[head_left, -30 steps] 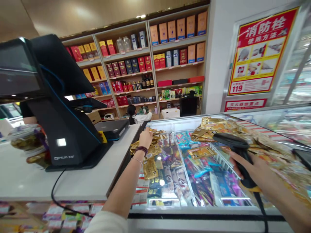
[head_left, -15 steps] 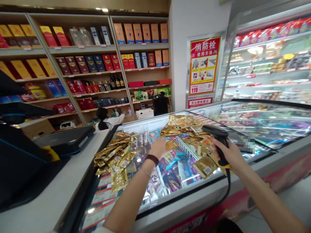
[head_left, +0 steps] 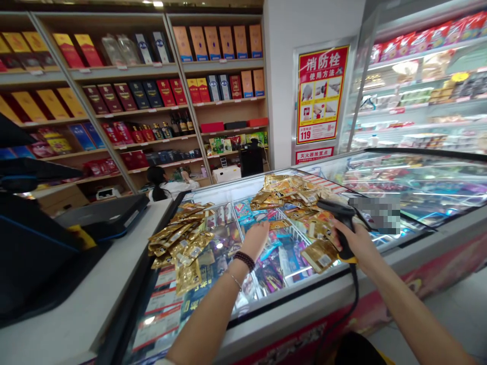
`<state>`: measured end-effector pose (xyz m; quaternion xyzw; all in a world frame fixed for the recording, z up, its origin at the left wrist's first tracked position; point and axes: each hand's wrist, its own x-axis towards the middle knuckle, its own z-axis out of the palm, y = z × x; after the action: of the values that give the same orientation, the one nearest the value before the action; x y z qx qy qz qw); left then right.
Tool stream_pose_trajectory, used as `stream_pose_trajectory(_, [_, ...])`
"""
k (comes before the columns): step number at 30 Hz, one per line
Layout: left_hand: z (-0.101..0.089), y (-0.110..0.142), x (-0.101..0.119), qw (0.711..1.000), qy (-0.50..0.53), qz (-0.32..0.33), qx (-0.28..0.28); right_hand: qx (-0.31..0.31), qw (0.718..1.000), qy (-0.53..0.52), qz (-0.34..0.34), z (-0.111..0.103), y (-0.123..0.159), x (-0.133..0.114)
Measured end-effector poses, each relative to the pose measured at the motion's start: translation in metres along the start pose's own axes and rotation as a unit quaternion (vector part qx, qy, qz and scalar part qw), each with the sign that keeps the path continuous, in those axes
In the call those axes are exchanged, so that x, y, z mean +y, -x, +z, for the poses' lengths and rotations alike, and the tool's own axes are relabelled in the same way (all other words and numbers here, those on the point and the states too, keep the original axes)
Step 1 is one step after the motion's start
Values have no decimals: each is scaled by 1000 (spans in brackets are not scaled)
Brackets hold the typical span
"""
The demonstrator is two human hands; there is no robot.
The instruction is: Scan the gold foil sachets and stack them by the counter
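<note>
My right hand (head_left: 357, 243) is wrapped round the handle of a black barcode scanner (head_left: 344, 228), its head pointing left over gold packets. With fingers drawn together, my left hand (head_left: 256, 239) holds the left end of a small gold packet (head_left: 280, 224) low over the glass freezer top (head_left: 228, 299); the fingertips are partly hidden. Beyond it lies a heaped pile of gold packets (head_left: 283, 190). Loose gold packets (head_left: 321, 255) lie below the scanner. Another stack of gold packets (head_left: 180, 235) rests on the left part of the glass.
A counter (head_left: 76, 304) with a black device (head_left: 106, 218) stands at left. The scanner's cable (head_left: 356, 294) hangs over the freezer's front edge. A dark flat object (head_left: 375, 215), partly blurred out, lies right of the scanner. A person (head_left: 167, 187) is by the shelves behind.
My left hand has moved slightly right, its spread fingers closing at the small gold packet, which has shifted right. My right hand keeps the scanner in nearly the same place. The view has tilted a little.
</note>
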<state>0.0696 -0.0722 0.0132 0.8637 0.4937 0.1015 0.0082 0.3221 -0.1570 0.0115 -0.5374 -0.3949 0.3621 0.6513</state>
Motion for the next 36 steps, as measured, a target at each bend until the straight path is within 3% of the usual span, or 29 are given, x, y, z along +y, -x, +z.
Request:
stream_pose_trajectory(3, [5, -1, -8, 994, 96, 8, 46, -3, 1000, 4, 3, 0, -1, 2])
stream_pose_trajectory(5, [7, -4, -16, 975, 196, -31, 101, -7, 1000, 6, 5, 0, -1, 3])
stream_pose_trajectory(7, [9, -7, -25, 929, 334, -78, 136, -11, 1000, 7, 4, 1, -1, 4])
stream_pose_trajectory(11, [11, -8, -44, 812, 561, -112, 117, -29, 999, 10, -8, 13, 3, 0])
stream_pose_trajectory(16, [8, 0, -63, 775, 604, -139, 122, -114, 992, 57, -16, 41, 16, -11])
stream_pose_trajectory(19, [5, 4, -70, 782, 594, -146, 122, -157, 983, 93, -29, 62, 26, -19])
stream_pose_trajectory(24, [-2, 8, -74, 852, 481, -162, 129, -214, 965, 143, -42, 94, 41, -26])
stream_pose_trajectory(31, [-20, 15, -78, 897, 386, -165, 142, -233, 949, 202, -57, 117, 52, -39])
stream_pose_trajectory(33, [-21, 15, -82, 903, 365, -168, 150, -234, 947, 211, -56, 120, 53, -41])
stream_pose_trajectory(36, [-19, 14, -90, 891, 395, -165, 153, -242, 943, 221, -58, 122, 55, -38])
